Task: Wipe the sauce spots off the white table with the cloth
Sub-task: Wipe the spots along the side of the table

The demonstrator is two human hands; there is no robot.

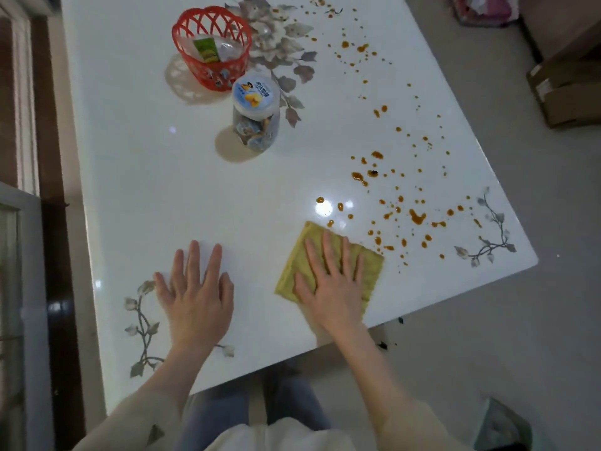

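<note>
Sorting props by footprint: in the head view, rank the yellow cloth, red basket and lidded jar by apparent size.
1. yellow cloth, though nearest the camera
2. red basket, close to it
3. lidded jar

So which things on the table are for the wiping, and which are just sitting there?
For the wiping:
- yellow cloth, flat under the right hand
- orange-brown sauce spots beyond and to the right of the cloth
- white table
- left hand, flat on the table, holding nothing

Just sitting there:
- red plastic basket with packets inside
- clear snack jar with a white lid
</note>
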